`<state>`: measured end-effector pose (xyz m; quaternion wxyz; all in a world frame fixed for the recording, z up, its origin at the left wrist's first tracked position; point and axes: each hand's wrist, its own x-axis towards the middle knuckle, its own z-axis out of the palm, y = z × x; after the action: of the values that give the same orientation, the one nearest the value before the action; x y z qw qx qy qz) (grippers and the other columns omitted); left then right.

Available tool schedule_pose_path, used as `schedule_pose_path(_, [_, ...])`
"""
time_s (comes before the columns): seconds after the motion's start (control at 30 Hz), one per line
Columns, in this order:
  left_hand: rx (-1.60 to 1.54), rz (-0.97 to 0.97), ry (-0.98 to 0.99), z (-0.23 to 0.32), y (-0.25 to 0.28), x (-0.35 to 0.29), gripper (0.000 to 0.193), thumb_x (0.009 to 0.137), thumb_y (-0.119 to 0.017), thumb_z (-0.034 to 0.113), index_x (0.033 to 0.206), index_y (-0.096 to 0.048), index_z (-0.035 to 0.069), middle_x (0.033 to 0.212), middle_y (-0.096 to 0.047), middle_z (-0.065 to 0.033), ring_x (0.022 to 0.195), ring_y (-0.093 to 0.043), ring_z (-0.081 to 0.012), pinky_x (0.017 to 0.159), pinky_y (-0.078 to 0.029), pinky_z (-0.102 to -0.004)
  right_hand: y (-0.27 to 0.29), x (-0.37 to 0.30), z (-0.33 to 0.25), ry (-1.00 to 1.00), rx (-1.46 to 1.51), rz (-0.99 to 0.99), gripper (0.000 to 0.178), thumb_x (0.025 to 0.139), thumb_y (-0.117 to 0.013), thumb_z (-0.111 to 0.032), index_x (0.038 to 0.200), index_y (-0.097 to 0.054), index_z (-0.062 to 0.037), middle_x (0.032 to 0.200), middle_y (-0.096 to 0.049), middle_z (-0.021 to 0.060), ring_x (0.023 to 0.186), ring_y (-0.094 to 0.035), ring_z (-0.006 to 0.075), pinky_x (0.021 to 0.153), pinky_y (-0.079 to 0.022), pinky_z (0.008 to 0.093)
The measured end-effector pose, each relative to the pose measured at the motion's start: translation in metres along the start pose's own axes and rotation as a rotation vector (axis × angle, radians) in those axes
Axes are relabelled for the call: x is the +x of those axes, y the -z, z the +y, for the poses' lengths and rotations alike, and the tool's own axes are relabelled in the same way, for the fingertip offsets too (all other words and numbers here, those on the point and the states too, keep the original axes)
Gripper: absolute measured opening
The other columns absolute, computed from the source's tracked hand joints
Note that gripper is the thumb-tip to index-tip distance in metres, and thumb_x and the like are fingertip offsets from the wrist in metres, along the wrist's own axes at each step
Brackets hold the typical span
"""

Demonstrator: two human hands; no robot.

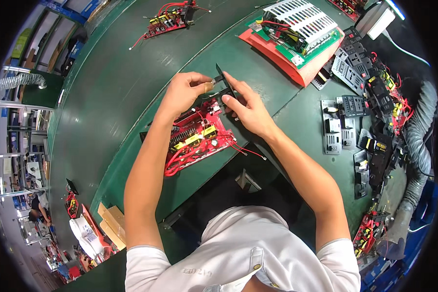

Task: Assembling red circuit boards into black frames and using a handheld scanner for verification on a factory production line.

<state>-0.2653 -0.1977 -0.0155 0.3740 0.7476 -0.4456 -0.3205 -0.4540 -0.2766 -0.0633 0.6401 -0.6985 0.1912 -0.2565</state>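
Note:
My right hand point(250, 111) grips a thin black panel point(222, 77), tilted nearly edge-on, with small black parts on its left face. Close against that face, the fingertips of my left hand point(185, 93) are pinched together on something too small to make out. Just below both hands lies a red circuit board point(199, 138) on the green bench. It carries yellow-wrapped transformers point(209, 131), a black ribbed heat sink and red wires with bare ends. My left forearm covers part of its left side.
At the upper right, a white slotted metal cover point(304, 22) sits over a green board on an orange foam pad point(272, 56). Grey socket panels point(332, 126) crowd the right side, beside a flexible duct point(418, 141). Another red board point(168, 20) lies at the far side.

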Motion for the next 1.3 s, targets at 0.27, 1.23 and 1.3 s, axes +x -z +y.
schedule_pose_path(0.27, [0.432,0.132,-0.424,0.003,-0.004,-0.006,0.014,0.080,-0.070,0.014,0.087,-0.072,0.002,0.070,-0.059,-0.0116,0.062,-0.058,-0.0251,0.059,-0.044,-0.0352,-0.003,-0.002,-0.004,-0.135,0.142,0.026,0.054,0.095,-0.060,-0.019,0.145,-0.044,-0.0110,0.098,-0.054,0.0011,0.072,-0.057,0.0085,0.064,-0.048,0.0236])
schedule_pose_path(1.23, [0.447,0.210,-0.389,0.000,-0.005,-0.023,0.017,0.083,-0.067,0.012,0.096,-0.072,0.002,0.078,-0.062,-0.0129,0.069,-0.062,-0.0262,0.064,-0.047,-0.0363,-0.010,-0.002,-0.005,-0.098,0.251,-0.012,0.044,0.096,-0.059,-0.019,0.137,-0.051,-0.0050,0.100,-0.053,0.0004,0.079,-0.058,0.0085,0.071,-0.049,0.0244])
schedule_pose_path(1.3, [0.391,0.263,-0.475,-0.008,-0.005,-0.020,0.015,0.082,-0.067,0.010,0.094,-0.071,0.001,0.077,-0.061,-0.0129,0.068,-0.061,-0.0280,0.063,-0.046,-0.0367,-0.011,0.000,-0.005,-0.101,0.213,-0.032,0.043,0.096,-0.059,-0.020,0.136,-0.053,-0.0059,0.095,-0.056,0.0008,0.076,-0.058,0.0085,0.069,-0.048,0.0237])
